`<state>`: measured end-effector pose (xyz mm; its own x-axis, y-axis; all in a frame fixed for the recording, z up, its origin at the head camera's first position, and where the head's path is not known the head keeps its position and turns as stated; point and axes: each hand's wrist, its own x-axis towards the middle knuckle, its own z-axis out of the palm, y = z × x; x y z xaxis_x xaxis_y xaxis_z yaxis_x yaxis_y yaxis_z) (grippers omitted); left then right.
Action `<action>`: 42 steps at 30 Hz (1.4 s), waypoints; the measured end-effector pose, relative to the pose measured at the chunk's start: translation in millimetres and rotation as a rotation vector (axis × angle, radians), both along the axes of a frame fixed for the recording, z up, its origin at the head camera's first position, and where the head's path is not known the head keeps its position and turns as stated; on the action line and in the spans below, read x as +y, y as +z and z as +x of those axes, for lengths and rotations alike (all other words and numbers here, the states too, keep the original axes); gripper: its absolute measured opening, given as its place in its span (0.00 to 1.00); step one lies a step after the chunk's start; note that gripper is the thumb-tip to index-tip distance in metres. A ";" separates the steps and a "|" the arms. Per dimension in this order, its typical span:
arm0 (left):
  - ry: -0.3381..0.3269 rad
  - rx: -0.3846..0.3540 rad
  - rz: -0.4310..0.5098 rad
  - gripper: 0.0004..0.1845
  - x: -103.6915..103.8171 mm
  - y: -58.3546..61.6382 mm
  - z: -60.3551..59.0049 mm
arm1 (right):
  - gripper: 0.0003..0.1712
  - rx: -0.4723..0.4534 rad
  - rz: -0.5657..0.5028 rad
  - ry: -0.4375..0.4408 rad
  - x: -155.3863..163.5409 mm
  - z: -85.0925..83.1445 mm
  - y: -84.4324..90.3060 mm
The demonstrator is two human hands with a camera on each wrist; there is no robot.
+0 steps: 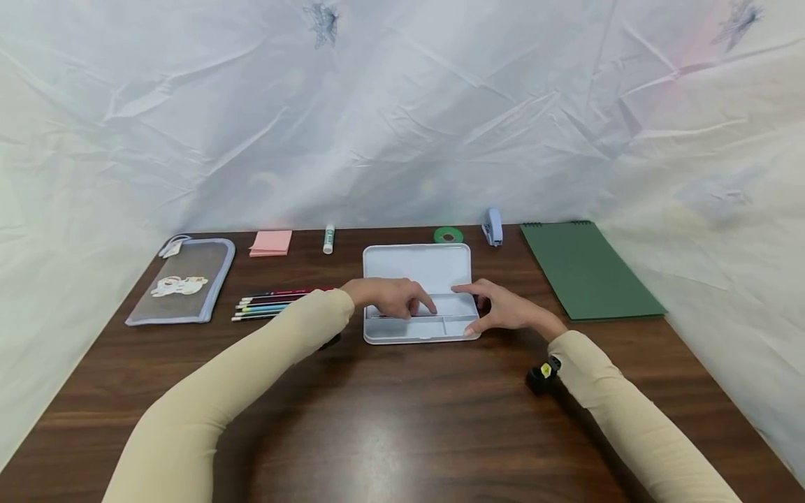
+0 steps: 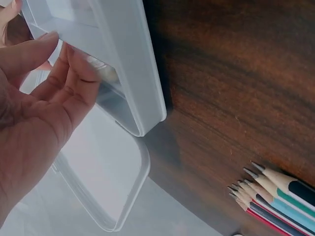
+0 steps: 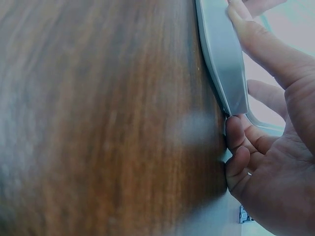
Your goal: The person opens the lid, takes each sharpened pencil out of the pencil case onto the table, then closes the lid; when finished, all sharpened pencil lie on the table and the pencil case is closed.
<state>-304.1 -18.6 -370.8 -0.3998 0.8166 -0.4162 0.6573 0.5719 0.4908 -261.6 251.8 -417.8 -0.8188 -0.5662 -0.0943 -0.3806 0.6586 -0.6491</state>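
White pencil box (image 1: 418, 269) lies open at mid-worktop (image 1: 402, 419), lid flat on the far side, tray on the near side. The tray is split into compartments: a long one across the far part, smaller ones along the near edge. Contents mostly hidden by the hands; a thin dark line shows in the long compartment under the left fingers, but what it is cannot be told. Left hand (image 1: 393, 297) reaches into the tray from the left, fingers loosely bent, tips down in the long compartment; the left wrist view shows fingertips (image 2: 74, 64) against the tray's inner wall, gripping nothing plainly visible. Right hand (image 1: 503, 311) rests at the tray's right end, thumb on the near right corner, forefinger stretched over the rim, remaining fingers (image 3: 238, 147) curled against the box's outer side. Left of the box: a row of coloured pencils (image 1: 270, 304), points toward the left, then a zipped grey pouch (image 1: 182, 279). Along the far edge: pink sticky notes (image 1: 271, 242), glue stick (image 1: 328, 239), green tape roll (image 1: 448, 235), blue stapler (image 1: 492, 226). Green spiral notebook (image 1: 588, 269) at right.
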 end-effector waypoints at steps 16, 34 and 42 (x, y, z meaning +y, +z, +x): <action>-0.014 0.061 0.087 0.30 -29.4 16.1 9.9 | 0.50 -0.023 0.010 -0.010 -1.8 3.8 -1.1; 0.244 0.231 0.013 0.27 -165.1 0.4 31.9 | 0.50 -0.012 -0.014 0.006 0.8 0.1 -2.4; 0.245 0.360 0.035 0.25 -193.9 -15.2 41.3 | 0.49 0.004 -0.008 0.000 1.4 -0.8 -0.1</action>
<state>-262.8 -212.6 -386.0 -0.6984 0.6904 -0.1884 0.6368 0.7197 0.2765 -262.4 253.3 -417.9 -0.8190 -0.5672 -0.0866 -0.3833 0.6532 -0.6530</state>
